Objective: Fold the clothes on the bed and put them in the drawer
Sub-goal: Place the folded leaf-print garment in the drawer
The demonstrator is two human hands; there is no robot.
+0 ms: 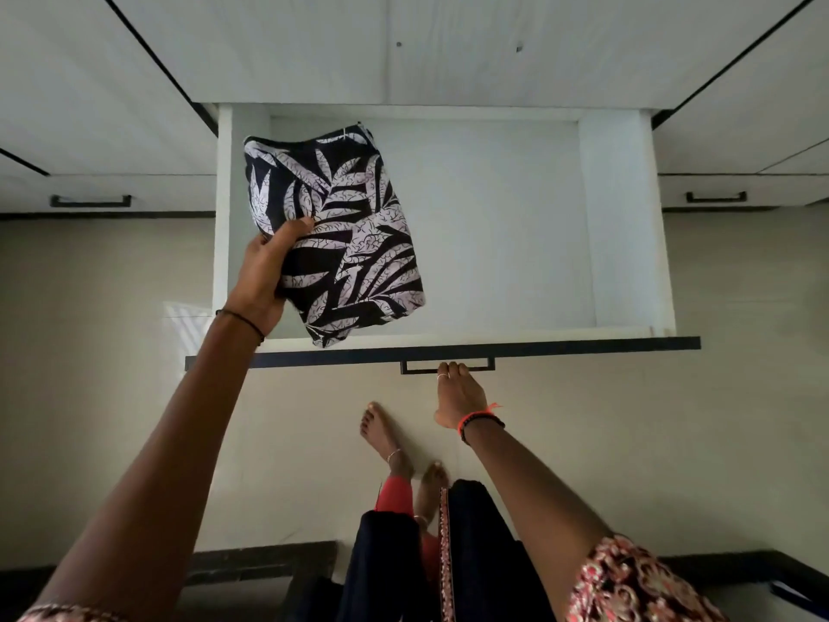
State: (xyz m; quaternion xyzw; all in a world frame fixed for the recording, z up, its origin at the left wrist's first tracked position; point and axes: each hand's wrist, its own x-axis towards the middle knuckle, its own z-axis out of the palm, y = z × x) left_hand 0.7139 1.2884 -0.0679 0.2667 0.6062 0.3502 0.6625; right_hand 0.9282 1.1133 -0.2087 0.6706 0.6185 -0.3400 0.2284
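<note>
Left hand point(264, 271) grips the folded black-and-white leaf-print garment point(350, 235) over the open white wooden drawer's point(493, 226) left side; its long axis runs front-to-back, near end skewed right; right hand point(457, 392) hooks the black bar handle point(415, 373).

Domestic interior, clothes storage. White drawer point(623, 226) pulled open, closed drawers point(112, 186) either side (black bar handles point(91, 201), same white fronts), pale floor point(673, 442), bare feet point(386, 437) below.
</note>
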